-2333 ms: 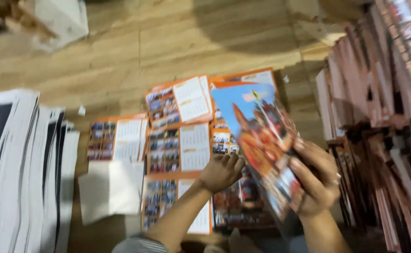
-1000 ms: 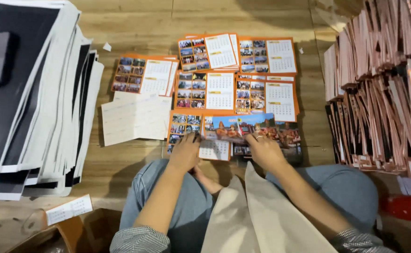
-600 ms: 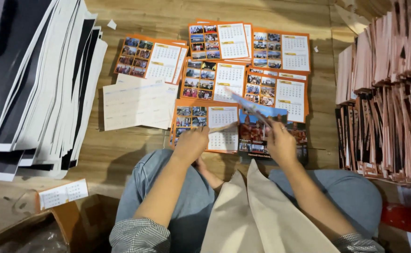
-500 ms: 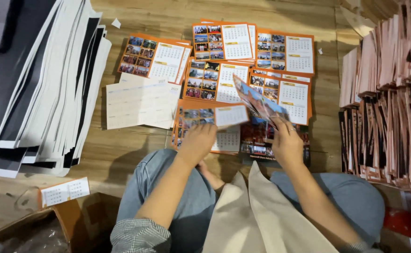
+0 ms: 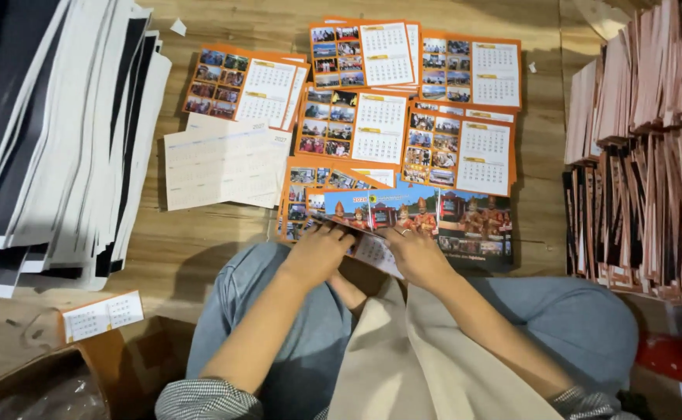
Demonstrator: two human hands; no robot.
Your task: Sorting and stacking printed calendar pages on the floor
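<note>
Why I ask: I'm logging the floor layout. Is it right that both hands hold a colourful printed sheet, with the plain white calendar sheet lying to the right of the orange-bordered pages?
Not quite. The head view shows the white calendar sheet lying to the left of the orange-bordered pages, not the right. The rest stands: the left hand and right hand both hold the colourful printed sheet.
</note>
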